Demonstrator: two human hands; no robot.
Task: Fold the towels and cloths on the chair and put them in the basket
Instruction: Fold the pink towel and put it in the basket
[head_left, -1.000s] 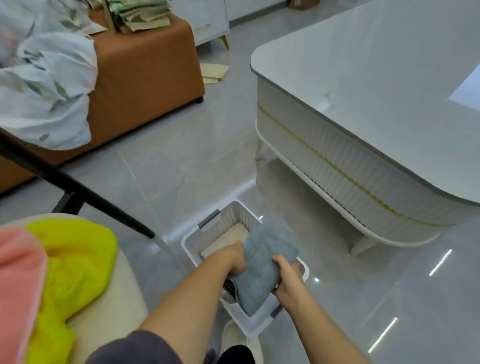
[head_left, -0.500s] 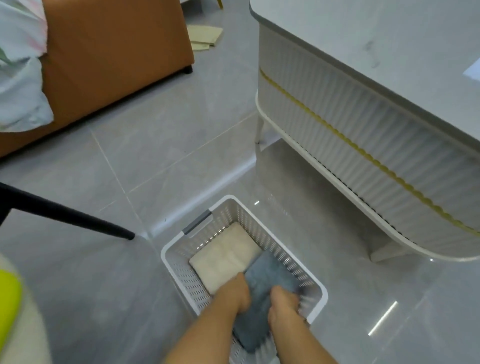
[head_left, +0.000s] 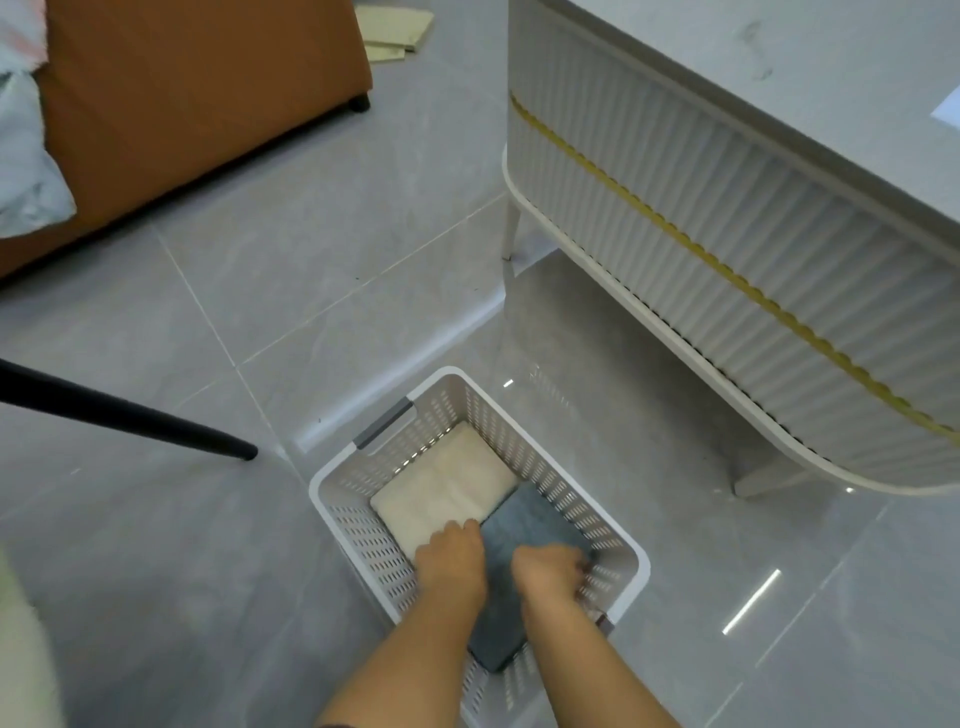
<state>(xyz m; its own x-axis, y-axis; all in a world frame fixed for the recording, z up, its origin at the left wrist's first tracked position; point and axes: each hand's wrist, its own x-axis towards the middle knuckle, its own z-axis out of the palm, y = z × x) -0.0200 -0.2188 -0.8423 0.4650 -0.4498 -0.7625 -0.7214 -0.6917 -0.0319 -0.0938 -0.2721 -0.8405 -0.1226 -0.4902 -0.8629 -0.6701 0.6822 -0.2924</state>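
Observation:
A white perforated basket stands on the grey tiled floor. Inside it, a folded cream towel lies flat at the far end. A folded grey-blue towel lies beside it at the near end, low in the basket. My left hand grips the grey towel's left edge, fingers curled down beside the cream towel. My right hand grips its right edge close to the basket's right wall. The chair's pile of cloths is out of view.
A black chair leg slants over the floor to the left of the basket, and the cream seat edge shows at bottom left. A white ribbed table stands right. An orange sofa with a floral cloth is far left.
Both hands have lowered the grey towel from above the rim down into the basket beside the cream towel. The view has dipped, and the yellow and pink cloths have left the frame.

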